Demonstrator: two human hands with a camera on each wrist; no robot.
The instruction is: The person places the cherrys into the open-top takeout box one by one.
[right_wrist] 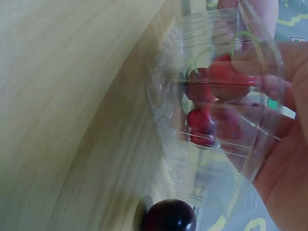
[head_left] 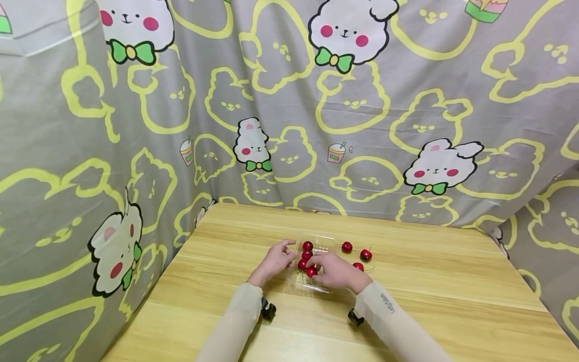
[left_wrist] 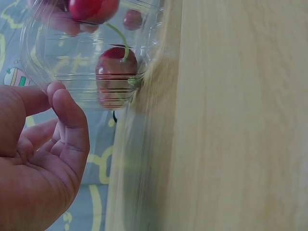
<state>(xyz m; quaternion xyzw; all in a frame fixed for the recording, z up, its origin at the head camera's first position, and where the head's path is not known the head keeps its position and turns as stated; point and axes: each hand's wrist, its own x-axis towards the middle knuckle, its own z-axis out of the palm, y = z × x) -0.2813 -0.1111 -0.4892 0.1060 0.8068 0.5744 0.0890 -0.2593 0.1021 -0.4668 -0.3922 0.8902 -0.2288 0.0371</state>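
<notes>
A clear plastic box [head_left: 323, 245] stands on the table with several dark red cherries [head_left: 307, 246] inside, some with green stems. At its left side my left hand [head_left: 277, 259] pinches the rim between thumb and finger, as the left wrist view shows. My right hand [head_left: 335, 271] reaches over the right side into the box. Its thumb and fingers pinch a red cherry [right_wrist: 227, 79] there, seen through the clear wall in the right wrist view. Other cherries [right_wrist: 201, 126] lie close beside that one.
Right of the box, three loose cherries lie on the wooden table [head_left: 434, 281]: one at the back [head_left: 347, 247], one farther right [head_left: 366, 255], and one [head_left: 358, 266] partly behind my right hand. A grey patterned curtain [head_left: 289, 110] hangs along the table's back and left edges.
</notes>
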